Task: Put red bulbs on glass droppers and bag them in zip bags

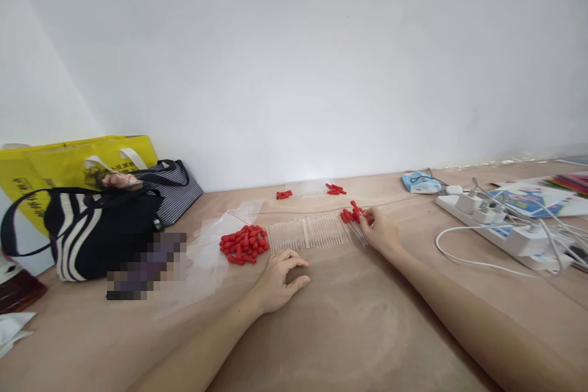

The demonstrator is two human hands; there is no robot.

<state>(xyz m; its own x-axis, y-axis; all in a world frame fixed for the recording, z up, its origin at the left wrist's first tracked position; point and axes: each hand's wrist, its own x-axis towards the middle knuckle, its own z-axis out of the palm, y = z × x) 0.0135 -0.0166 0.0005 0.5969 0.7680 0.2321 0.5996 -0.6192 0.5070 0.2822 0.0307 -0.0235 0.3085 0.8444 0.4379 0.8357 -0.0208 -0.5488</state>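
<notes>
My right hand (pixel 381 229) is closed at the right end of a row of thin clear tubes, with its fingertips pinched on a red rubber bulb. Several red bulbs (pixel 348 215) lie beside those fingertips, with thin tubes pointing toward me below them. The row of clear tubes (pixel 305 233) lies side by side on the table, left of that hand. My left hand (pixel 280 282) rests just in front of the row's left part, its fingers apart and holding nothing. A pile of red rubber bulbs (pixel 243 244) lies beyond it to the left.
Clear plastic bags (pixel 206 263) lie left of the pile. Farther back are two small red groups (pixel 336 188) beside more tubes (pixel 313 188). A black bag (pixel 105 233) and yellow bag (pixel 27 177) stand left. A power strip (pixel 478 220) with cables and a blue mask (pixel 420 182) lie right.
</notes>
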